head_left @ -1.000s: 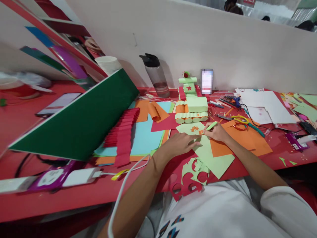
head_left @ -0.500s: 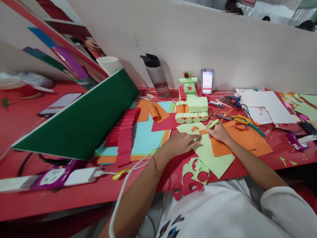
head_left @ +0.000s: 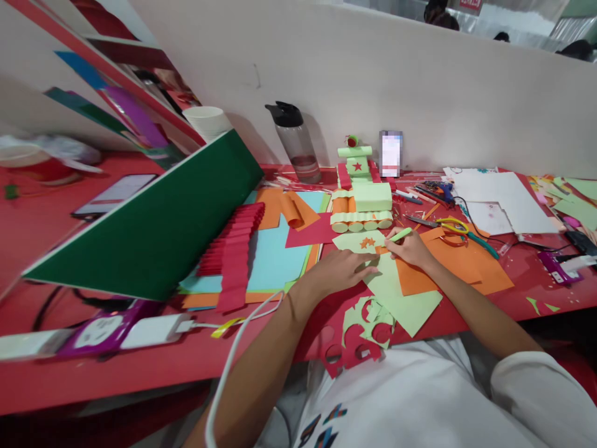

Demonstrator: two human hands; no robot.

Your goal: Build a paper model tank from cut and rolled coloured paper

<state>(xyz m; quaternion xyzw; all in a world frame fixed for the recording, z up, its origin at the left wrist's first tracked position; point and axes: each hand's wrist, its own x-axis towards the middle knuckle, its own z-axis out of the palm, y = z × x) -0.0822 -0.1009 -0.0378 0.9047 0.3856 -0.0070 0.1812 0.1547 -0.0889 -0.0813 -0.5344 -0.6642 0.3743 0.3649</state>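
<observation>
My right hand (head_left: 410,249) is closed around a light green pen (head_left: 400,235), its lower end at a small orange paper strip (head_left: 381,249). The strip lies on a pale green paper sheet (head_left: 408,302). My left hand (head_left: 347,270) lies flat with its fingers stretched, the fingertips touching the strip and the sheet. Cut-out orange stars (head_left: 367,242) rest on the green sheet just above my fingers. Behind them stands a paper model tank (head_left: 361,202) in pale green, orange and red, with a red star on it. Orange sheets (head_left: 457,267) lie under my right wrist.
Scissors (head_left: 450,225) and pliers (head_left: 482,244) lie at the right. A water bottle (head_left: 298,143) and a phone (head_left: 390,154) stand by the wall. A green board (head_left: 158,218) leans at the left. A white cable (head_left: 228,367) crosses my left forearm. Paper scraps (head_left: 368,320) lie in front.
My right hand and the pen have shifted very slightly left. My left hand stays in place. Another person's hand at the upper left is less visible now.
</observation>
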